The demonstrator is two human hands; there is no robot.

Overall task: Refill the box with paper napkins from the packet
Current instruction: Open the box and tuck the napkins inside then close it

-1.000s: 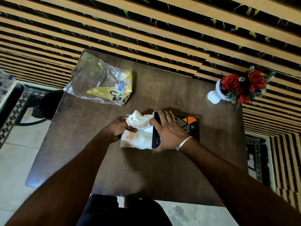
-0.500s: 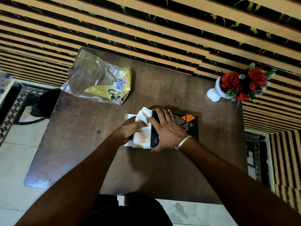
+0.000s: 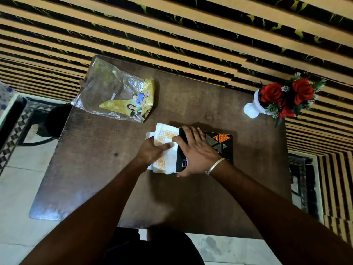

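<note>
Status: refill appears to be in its late stage. The plastic packet [image 3: 116,96] lies flat and looks emptied on the far left part of the table [image 3: 191,197], well apart from the work. The napkin stack [image 3: 165,148], white with orange print, lies at the open left end of the black box [image 3: 221,146], which rests on its side near the table's centre. Part of the stack still projects out of the opening; how much is already inside cannot be seen. A white flap [image 3: 150,135] of the box sticks out at the far left under the stack.

Remaining, by my reading: seat the stack fully, then close the flap.

Left hand [image 3: 152,153]: palm down on the napkins, fingers together and extended toward the box mouth, pressing rather than pinching; not clamped around anything.

Right hand [image 3: 194,152]: spread over the top of the box at its open end, fingers apart, thumb hooked on the near edge, bracing the box. A bangle [image 3: 214,166] sits at that wrist.

Unrelated: flower vase [image 3: 252,109] at far right corner.
</note>
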